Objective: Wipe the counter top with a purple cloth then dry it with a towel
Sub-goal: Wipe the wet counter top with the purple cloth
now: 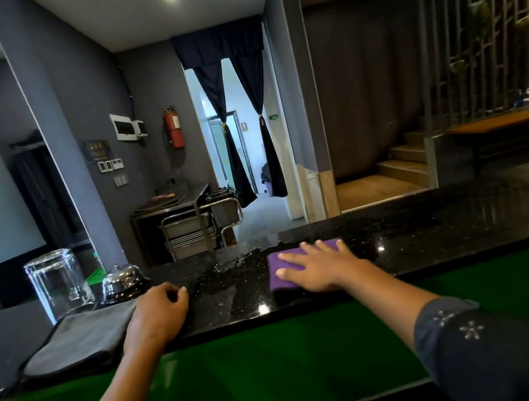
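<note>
While the right hand (319, 269) presses flat, fingers spread, on the folded purple cloth (296, 266), wiping appears under way. Left hand (156, 316) rests loosely curled, holding nothing, at the grey towel's (77, 341) edge. Black speckled counter (467, 220), glossy, shows water left of the cloth: next, sweep leftward; drying pending.

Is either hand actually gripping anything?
No. The right hand presses flat on top of the folded purple cloth; the left hand rests loosely curled beside the grey towel.
</note>
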Tool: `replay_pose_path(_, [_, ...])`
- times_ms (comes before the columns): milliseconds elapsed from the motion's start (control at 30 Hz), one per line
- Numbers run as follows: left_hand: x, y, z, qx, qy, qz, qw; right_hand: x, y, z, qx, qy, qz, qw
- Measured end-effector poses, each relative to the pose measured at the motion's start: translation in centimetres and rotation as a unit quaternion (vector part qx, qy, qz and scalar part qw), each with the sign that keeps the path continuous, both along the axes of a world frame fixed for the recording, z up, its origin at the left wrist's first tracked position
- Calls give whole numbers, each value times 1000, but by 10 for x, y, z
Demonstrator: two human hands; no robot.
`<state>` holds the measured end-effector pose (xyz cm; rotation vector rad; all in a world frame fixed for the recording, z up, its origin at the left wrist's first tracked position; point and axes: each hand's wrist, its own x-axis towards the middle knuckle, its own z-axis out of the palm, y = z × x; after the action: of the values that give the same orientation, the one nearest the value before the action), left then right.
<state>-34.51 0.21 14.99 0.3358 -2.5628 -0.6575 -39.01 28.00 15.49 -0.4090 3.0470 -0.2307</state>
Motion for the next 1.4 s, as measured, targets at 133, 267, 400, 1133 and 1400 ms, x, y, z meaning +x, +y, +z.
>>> replay_pose_path(133, [1, 1, 1, 1, 10, -2, 1000, -9, 43, 6, 1, -12, -95, 995])
replay_pose_path(267, [0, 0, 2, -2, 19, 2, 1000, 4, 45, 3, 14, -15, -84, 996])
replay_pose_path(400, [4, 6, 4, -85, 20, 4, 996, 23, 62, -5, 16, -16, -41, 999])
replay_pose_path(1133, [-34, 149, -10, -176, -187, -205, 944, 10, 153, -5, 4, -1, -52, 999])
replay_pose_path(1400, [-30, 157, -11, -186, -177, -185, 949, 40, 172, -11, 33, 36, 62, 997])
